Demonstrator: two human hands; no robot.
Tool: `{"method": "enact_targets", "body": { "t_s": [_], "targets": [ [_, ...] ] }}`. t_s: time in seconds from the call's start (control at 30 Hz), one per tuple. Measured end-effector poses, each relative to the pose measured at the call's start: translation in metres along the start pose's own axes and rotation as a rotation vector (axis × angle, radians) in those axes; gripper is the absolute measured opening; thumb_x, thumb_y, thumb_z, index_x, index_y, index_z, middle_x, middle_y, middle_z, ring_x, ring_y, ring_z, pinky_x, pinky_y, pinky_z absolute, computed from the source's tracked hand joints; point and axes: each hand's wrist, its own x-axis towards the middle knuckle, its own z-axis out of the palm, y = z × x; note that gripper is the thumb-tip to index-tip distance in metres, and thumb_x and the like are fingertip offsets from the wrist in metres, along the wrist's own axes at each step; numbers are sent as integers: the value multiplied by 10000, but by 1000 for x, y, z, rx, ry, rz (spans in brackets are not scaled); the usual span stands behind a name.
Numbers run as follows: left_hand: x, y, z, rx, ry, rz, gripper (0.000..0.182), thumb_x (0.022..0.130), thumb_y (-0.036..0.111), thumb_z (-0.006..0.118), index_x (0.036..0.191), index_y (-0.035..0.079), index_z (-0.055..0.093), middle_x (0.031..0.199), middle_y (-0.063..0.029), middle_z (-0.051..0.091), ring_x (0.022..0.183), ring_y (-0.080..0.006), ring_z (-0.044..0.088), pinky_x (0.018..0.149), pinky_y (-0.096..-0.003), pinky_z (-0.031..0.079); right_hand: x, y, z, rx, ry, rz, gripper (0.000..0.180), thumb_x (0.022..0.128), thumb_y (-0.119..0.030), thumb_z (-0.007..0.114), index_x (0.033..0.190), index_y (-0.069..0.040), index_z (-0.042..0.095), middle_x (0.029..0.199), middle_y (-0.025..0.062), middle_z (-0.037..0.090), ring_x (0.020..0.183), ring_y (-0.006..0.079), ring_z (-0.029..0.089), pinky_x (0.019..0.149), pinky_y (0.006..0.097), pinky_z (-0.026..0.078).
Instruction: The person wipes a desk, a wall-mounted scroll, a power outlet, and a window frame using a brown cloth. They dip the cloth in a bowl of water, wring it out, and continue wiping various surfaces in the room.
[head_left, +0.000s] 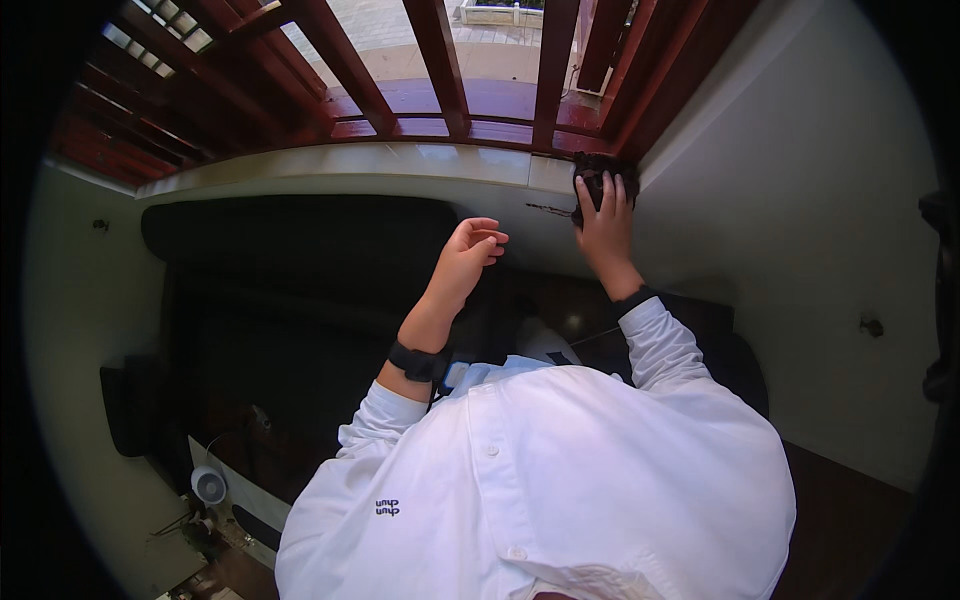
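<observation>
At the right end of the pale window sill (465, 163), my right hand (606, 221) lies over a dark brown object (596, 166) with an uneven edge. My fingers spread across it and grip it against the corner by the wall; its exact kind is hard to make out. A thin dark twig-like piece (549, 209) sticks out to its left. My left hand (474, 251) hovers in front of the wall below the sill, loosely curled, thumb and fingers apart, holding nothing.
Dark red window bars (439, 67) rise behind the sill, with paving outside. Below the sill stands a long dark sofa (300, 229). The white wall (810, 225) closes off the right side. At lower left, a small white round device (208, 484) sits near a pale tabletop edge (255, 491).
</observation>
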Motion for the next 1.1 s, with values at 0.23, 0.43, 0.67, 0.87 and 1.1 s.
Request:
{"method": "enact_targets", "body": {
  "t_s": [0.23,0.43,0.67,0.87,1.1],
  "targets": [
    [55,35,-6,-144,104,150,227,976,98,518,1186,26,563,1057,-97,663,933,-144,636,854,-263,510,50,-52,41,239,-31,-355,440,838,-213,605,1261,-94,581,1334,200,483,1295,396,402,1018,591,374],
    [62,31,-40,-62,439,288,163,962,36,494,1093,39,591,1042,-76,652,922,-127,603,867,-259,486,116,-169,95,353,-57,-593,424,874,-252,525,1236,-39,582,1415,213,451,1351,419,359,1057,591,348],
    [95,26,-40,795,548,679,239,926,90,511,1134,-17,561,1207,-188,565,1100,-389,542,1010,-446,407,78,-102,66,323,-55,-463,414,859,-168,536,1259,-73,581,1328,173,495,1291,364,439,1027,535,401],
    [104,-9,37,1003,246,811,361,872,105,579,1215,9,516,1265,-167,523,1210,-349,479,1058,-441,363,17,14,-18,118,-102,-100,458,790,14,589,1242,-57,576,1302,168,489,1274,387,435,1040,484,410],
    [105,-15,14,1215,93,869,506,834,76,603,1319,34,466,1362,-136,478,1306,-317,429,1131,-429,311,38,7,-28,190,62,48,651,703,148,589,1316,-55,512,1323,172,471,1310,394,409,1077,491,383]
  ]
}}
